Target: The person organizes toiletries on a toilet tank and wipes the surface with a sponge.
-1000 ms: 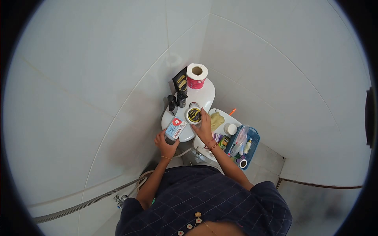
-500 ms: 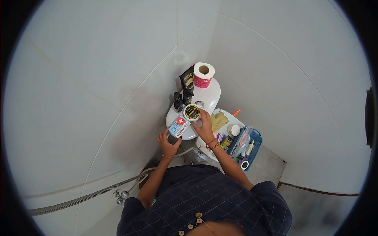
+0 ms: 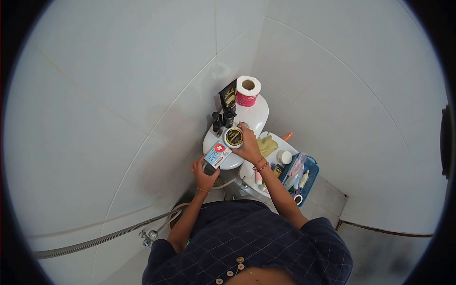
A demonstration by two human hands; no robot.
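Observation:
My left hand grips a small blue and white box with a red mark, holding it over the near edge of the white toilet tank lid. My right hand holds a round black tin with a yellow ring label, just above the tank lid and beside the box. Behind the tin stand two dark spray bottles, a black tube and a toilet paper roll in a pink wrapper.
A white toilet seat lid to the right carries a yellow cloth, a white jar and small items. A blue basket of toiletries sits beside it. White tiled walls close in; a metal hose runs along the lower left.
My right hand has moved the black tin slightly back toward the bottles and then a little nearer again. My left hand has kept the box almost still.

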